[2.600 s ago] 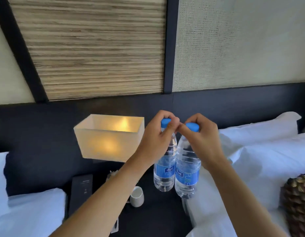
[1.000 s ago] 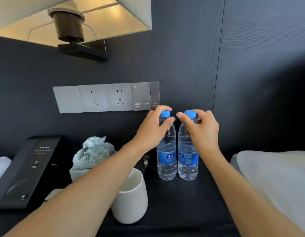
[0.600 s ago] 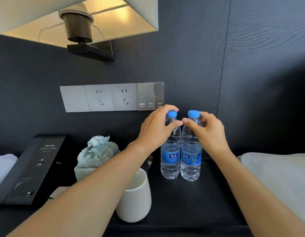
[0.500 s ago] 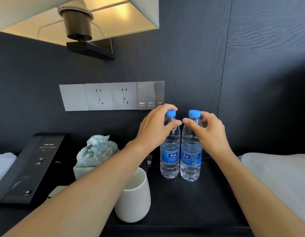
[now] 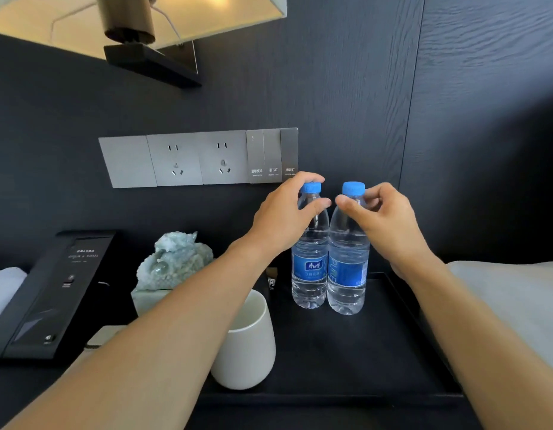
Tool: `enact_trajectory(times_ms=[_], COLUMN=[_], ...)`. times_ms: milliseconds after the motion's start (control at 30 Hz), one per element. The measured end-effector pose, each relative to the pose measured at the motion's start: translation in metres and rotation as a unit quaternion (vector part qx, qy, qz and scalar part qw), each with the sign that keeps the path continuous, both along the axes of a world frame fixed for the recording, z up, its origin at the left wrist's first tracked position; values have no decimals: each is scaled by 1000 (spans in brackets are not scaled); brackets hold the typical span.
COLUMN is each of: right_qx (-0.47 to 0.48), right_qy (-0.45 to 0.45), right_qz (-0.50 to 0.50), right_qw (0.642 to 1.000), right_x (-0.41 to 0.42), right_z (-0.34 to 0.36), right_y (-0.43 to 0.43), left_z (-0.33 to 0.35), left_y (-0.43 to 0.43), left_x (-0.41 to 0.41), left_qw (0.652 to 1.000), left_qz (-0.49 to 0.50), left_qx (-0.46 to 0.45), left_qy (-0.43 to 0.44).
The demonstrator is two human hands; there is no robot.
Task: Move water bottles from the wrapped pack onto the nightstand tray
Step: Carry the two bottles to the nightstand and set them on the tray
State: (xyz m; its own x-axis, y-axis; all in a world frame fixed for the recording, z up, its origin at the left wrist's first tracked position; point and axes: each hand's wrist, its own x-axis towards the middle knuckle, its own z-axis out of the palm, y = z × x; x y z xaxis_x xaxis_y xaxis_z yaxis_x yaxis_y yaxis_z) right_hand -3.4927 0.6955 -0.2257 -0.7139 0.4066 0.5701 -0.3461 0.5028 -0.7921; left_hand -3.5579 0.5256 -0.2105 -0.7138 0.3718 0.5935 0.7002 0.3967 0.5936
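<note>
A: Going left to right, what's beside the bottles?

B: A dark phone console (image 5: 48, 293) at far left, a pale green stone ornament (image 5: 172, 259), then a white cup (image 5: 247, 342) at the left of the black tray (image 5: 362, 367). Both bottles stand upright on the tray, touching each other.

A: And the hands?

B: The left hand (image 5: 284, 221) curls round the neck of the left bottle (image 5: 309, 259), thumb and fingers closed just under the blue cap. The right hand (image 5: 383, 218) pinches the neck of the right bottle (image 5: 346, 262) the same way.

A: How would they handle?

B: Full, so I'd judge them fairly heavy for their size. The walls look thin and ribbed, likely to dent under a squeeze, and the plastic is smooth. The neck under the cap is the stiff part, a sensible hold.
</note>
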Motion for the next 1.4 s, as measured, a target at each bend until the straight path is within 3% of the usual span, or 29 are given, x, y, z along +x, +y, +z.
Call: enact_trajectory(times_ms=[300,500,800,1000,1133,1400], right_qx=[-21,-11,86,-23,-6,48], right_qy=[1,-18,-71,-29,-31,-46], right_qz=[-16,40,-88,10,26,-73], right_qw=[1000,999,990,999,999,995], right_x=[2,10,5,10,12,8], right_z=[-7,-7,-2,-6,-1,2], right_y=[-6,-3,-16,-8,-5,-17], left_z=[-3,-3,-4,-5,-3,4], left_y=[-4,-3,-4,-4,-7,-16], left_x=[-2,-2,-3,-5,-4,-4], left_qw=[1000,1000,1000,999,998,996], left_qz=[-2,-2,-10,-19,-43,-76], left_qx=[8,9,15,20,23,21], left_qy=[-5,-10,-6,-17,-32,-48])
